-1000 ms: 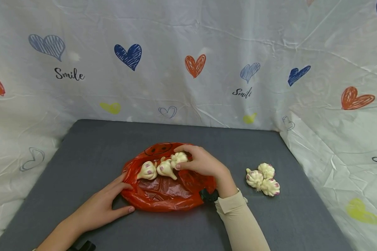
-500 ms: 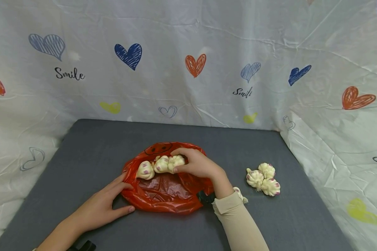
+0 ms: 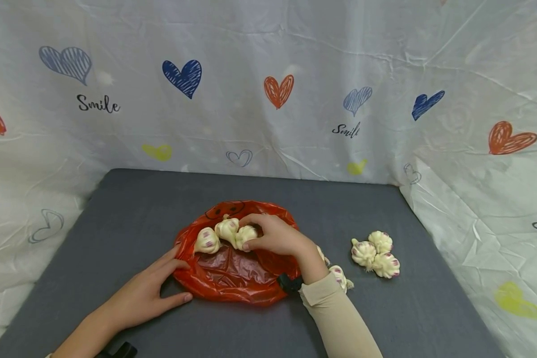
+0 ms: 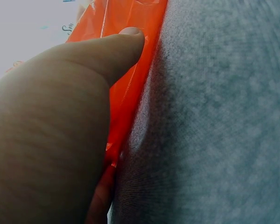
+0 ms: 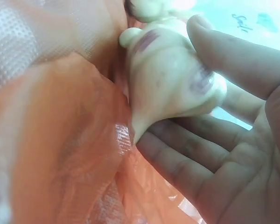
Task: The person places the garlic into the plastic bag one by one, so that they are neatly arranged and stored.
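A red plastic bag (image 3: 232, 293) lies with its mouth spread wide. My right hand (image 3: 279, 238) reaches over its right side and grips a garlic bulb (image 3: 246, 236) between thumb and fingers. In the right wrist view this garlic bulb (image 5: 165, 74) shows purple marks, with fingers beneath it and the thumb over it. Two other bulbs sit beside it at the bag's opening: a middle bulb (image 3: 226, 229) and a left bulb (image 3: 207, 241). My left hand (image 3: 138, 293) rests against the bag's left side, fingers extended. Its thumb touches the red plastic (image 4: 126, 88) in the left wrist view.
To the right, a cluster of three garlic bulbs (image 3: 376, 254) lies on the grey table (image 3: 411, 318). Two more bulbs (image 3: 340, 277) are partly hidden behind my right wrist. A white sheet (image 3: 232, 114) with printed hearts hangs behind the table.
My right hand has moved left with its garlic bulb, pushing the middle bulb leftward and turning it. Bulbs behind the right wrist have come into view. The left hand stays in place.
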Demonstrator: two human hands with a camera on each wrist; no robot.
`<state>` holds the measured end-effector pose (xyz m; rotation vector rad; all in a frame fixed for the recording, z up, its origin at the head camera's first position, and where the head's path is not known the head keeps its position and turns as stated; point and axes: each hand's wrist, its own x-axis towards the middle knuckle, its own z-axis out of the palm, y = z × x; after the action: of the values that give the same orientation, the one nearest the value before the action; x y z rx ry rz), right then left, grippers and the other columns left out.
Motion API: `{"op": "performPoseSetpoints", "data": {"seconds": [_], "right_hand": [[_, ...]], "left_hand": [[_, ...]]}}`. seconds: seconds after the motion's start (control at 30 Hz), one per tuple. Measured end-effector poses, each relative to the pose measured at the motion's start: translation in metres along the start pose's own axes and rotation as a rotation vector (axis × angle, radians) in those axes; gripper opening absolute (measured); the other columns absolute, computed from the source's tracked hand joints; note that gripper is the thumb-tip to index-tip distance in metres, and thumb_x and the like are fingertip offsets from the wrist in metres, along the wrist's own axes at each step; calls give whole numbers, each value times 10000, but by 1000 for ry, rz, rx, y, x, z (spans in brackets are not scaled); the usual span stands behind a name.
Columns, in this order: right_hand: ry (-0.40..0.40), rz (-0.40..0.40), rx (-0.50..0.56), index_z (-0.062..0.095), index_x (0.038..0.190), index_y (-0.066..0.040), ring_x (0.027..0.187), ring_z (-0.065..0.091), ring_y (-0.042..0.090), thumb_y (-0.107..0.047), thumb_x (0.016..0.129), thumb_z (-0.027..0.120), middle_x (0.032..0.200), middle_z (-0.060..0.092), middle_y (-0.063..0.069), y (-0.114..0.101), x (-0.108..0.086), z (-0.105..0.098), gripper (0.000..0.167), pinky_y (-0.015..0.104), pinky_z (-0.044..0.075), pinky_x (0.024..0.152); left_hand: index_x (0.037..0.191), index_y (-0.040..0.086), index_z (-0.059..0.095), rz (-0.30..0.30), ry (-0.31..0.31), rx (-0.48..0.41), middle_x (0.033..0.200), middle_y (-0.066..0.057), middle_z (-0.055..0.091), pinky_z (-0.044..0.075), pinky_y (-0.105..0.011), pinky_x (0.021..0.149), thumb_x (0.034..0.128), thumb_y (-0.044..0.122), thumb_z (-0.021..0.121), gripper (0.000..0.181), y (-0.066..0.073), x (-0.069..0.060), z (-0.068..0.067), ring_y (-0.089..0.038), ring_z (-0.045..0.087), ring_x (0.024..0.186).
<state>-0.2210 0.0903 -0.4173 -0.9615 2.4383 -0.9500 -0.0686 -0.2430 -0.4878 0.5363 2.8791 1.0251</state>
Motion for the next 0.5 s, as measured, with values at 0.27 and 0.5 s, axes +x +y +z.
{"op": "performPoseSetpoints", "data": {"seconds": [0.27,0.5], "right_hand": [[-9,19,20,673,1454,-153,1223,652,107,-246,967,883,1360,708,-34,-2,0,1,538,370,539,1063],[-2,23,31,688,1436,-152,1196,663,106,-260,955,895,1315,715,-65,-4,0,-1,535,369,553,1042]], "left_hand": [[1364,365,649,-15,-10,3,1748,-188,334,489,-700,1079,925,752,726,591,1,0,0,-481,399,1549],[1368,388,642,-16,-14,5,1760,-171,316,501,-694,1067,924,766,712,588,0,0,0,-471,403,1551]]}}
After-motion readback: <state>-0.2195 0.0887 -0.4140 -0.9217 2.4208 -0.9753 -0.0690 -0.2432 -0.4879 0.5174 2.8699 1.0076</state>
